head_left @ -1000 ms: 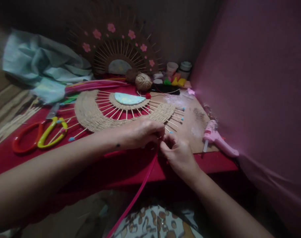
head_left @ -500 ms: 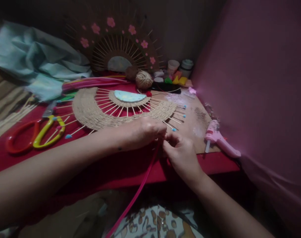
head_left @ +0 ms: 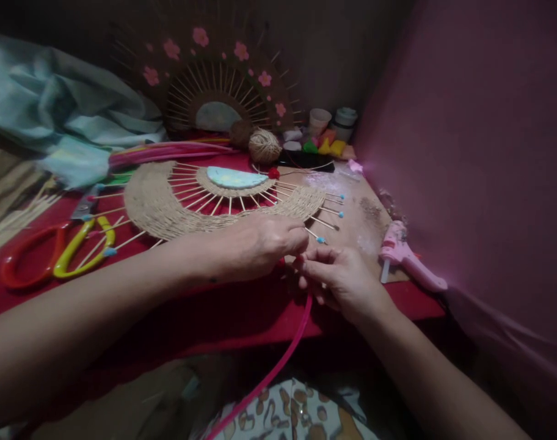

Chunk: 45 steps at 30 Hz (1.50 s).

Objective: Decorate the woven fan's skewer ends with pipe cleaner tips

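A half-round fan [head_left: 154, 201] of woven tan cord on thin sticks lies before me, blue and pink blobs on several stick ends. Across its near edge reaches my left hand [head_left: 272, 241], fingers curled in a pinch; what they grip is hidden. Just to the right, almost touching it, my right hand [head_left: 338, 281] is closed on a long pink strip [head_left: 283, 360]. The strip hangs from beneath those fingers, over the table edge and down toward my lap. Its upper end is hidden between the hands.
Scissors [head_left: 83, 250] with red and yellow handles lie left of the fan. A pink glue gun [head_left: 407, 256] rests at right on a brown board [head_left: 361, 226]. Behind are a cord ball [head_left: 264, 145], pink strips [head_left: 168, 153], a cup [head_left: 319, 122] and a larger flowered fan [head_left: 205, 79].
My right hand has turned and shifted slightly right, its fingers drawn a little away from my left hand. The pink strip now hangs farther right, under the right hand.
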### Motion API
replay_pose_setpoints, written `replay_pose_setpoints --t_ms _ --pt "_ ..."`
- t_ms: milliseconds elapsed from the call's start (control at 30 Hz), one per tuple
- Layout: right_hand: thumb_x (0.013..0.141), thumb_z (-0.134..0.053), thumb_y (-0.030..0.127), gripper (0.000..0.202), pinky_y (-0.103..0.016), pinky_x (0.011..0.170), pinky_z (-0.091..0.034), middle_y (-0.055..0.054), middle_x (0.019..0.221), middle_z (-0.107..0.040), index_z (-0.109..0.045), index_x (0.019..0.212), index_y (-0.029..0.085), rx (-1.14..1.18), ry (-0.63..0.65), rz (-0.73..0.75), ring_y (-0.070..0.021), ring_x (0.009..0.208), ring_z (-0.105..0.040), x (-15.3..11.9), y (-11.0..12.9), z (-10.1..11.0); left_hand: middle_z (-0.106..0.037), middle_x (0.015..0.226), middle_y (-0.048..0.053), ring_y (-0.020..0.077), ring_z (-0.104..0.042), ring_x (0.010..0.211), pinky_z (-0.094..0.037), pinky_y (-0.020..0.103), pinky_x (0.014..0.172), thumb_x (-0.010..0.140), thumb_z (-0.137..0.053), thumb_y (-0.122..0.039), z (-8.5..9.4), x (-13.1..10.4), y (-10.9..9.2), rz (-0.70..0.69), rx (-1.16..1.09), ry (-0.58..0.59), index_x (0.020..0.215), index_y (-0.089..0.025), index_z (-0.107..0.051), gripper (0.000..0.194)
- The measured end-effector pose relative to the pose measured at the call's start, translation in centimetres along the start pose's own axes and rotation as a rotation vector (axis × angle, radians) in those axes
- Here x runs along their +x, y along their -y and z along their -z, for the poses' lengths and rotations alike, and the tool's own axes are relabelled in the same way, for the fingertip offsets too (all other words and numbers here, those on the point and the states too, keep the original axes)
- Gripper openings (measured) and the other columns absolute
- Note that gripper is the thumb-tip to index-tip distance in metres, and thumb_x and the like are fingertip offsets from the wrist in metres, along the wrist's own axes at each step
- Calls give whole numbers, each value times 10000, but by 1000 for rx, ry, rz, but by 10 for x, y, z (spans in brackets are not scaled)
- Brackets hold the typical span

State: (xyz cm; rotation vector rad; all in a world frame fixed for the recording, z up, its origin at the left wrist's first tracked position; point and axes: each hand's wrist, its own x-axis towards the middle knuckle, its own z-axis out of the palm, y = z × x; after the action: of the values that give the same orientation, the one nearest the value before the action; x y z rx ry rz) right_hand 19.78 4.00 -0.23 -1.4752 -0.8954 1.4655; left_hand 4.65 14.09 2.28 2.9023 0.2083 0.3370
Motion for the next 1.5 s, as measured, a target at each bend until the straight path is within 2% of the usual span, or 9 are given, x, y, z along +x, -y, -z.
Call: replay_pose_setpoints --t_ms 233,367,600,833,1033,1167,1267,1433,1500 --pt "695 -694 332 238 -172 463 -393 43 533 -532 -566 629 143 -109 -94 179 -58 482 -487 3 0 8 -566 783 32 116 -447 668 -328 239 585 902 -393 -130 0 1 1 12 -14 73 795 -137 -565 203" --pt "711 -682 338 248 -173 452 -350 55 518 -495 -554 617 147 -116 -120 219 -52 471 -442 1 -1 6 -568 750 38 116 -437 651 -326 244 582 873 -403 -88 -1 3 0 -5 4 70 764 -126 -569 202" --pt "711 -681 325 269 -163 384 -235 64 428 -450 -542 569 144 -5 -204 155 -34 394 -340 -4 -2 0 -591 749 28 118 -470 642 -305 238 547 838 -437 -90 -5 4 2 78 33 73 780 -140 -587 169" --pt "696 -713 313 269 -143 358 -249 55 413 -487 -556 566 137 43 -225 132 -27 362 -367 -1 -6 -4 -615 806 36 115 -497 652 -321 224 538 864 -425 -118 -8 3 3 81 -20 118 836 -153 -602 183" --pt "725 -711 351 307 -134 362 -282 42 443 -517 -564 562 136 41 -229 173 -20 371 -379 -4 -7 -5 -612 787 33 110 -497 642 -329 223 535 858 -432 -98 -11 1 9 31 -74 43 816 -147 -590 171" --pt "752 -689 350 248 -154 390 -347 27 495 -560 -609 639 144 6 -303 211 -45 405 -446 -10 -13 -13 -613 777 36 111 -508 645 -335 224 537 875 -431 -118 -14 1 9 25 -66 23 784 -141 -571 168" --pt "808 -629 310 166 -204 477 -443 -4 580 -624 -648 757 153 -141 -421 362 -93 489 -544 -13 -27 -23 -613 778 37 117 -513 642 -333 227 528 884 -441 -156 -16 1 7 30 -49 15 783 -146 -563 159" --pt "862 -518 141 158 -276 588 -468 -74 672 -661 -673 856 106 -799 -602 952 -145 605 -584 -11 -49 -29 -607 763 35 128 -508 655 -353 247 562 843 -479 -129 -21 3 7 17 -21 -3 797 -144 -566 100" --pt "856 -498 94 185 -288 555 -440 -86 627 -643 -680 874 65 -1029 -612 1084 -149 566 -546 -11 -51 -28 -600 753 32 123 -494 645 -352 247 562 830 -478 -107 -21 4 8 18 -40 -4 785 -141 -566 105"
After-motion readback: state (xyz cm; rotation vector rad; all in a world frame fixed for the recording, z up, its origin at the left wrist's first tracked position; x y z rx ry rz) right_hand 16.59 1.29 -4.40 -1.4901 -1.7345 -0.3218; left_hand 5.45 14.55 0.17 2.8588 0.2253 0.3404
